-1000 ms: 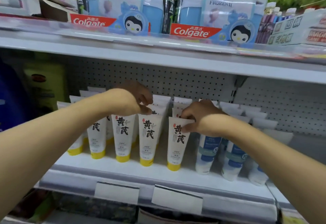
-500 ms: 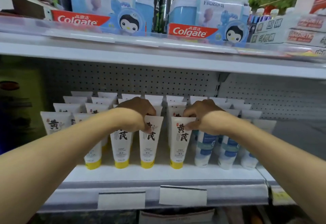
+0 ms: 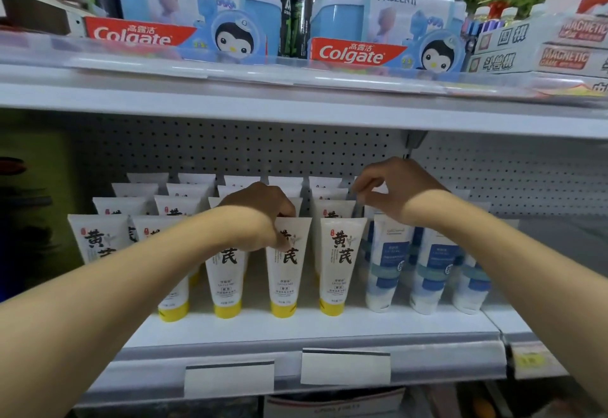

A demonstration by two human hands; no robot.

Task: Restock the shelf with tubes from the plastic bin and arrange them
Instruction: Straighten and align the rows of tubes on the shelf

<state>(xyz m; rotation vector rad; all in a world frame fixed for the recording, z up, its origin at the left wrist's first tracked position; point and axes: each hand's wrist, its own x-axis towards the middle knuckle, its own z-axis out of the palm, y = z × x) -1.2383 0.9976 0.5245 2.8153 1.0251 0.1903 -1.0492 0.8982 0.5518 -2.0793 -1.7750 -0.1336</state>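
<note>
Nearest the camera, two blank price tags [image 3: 345, 366] hang on the front lip of the shelf [image 3: 312, 325]. Just behind that lip stands the front rank of yellow-capped tubes [image 3: 340, 263], upright on their caps, with further ranks packed behind them toward the pegboard back [image 3: 230, 151]. The plastic bin is not in view.

The left hand [image 3: 260, 217] rests on the top of the front tube second from the right of the yellow-capped row [image 3: 286, 286], its fingers curled over the crimped edge and gripping it. The right hand [image 3: 388, 192] hangs a little farther back and higher, above the gap between the yellow-capped rows and the blue-and-white tubes [image 3: 388, 263]. Its thumb and fingers are bent toward each other, but whether they pinch a tube edge cannot be told — nothing is plainly held.

The step looks like arranging, not loading: the rows seem full and the hands are squaring the front faces. The next move likely calls for a light nudge, so that the held tube lines up with its neighbours without tipping them, since they stand close and top-heavy.

In the way: the blue-and-white tubes crowd the right side, and the upper shelf [image 3: 296, 95] sits low over the hands, limiting lift. On it stand Colgate boxes [image 3: 355, 52] and boxed games [image 3: 543, 52].
</note>
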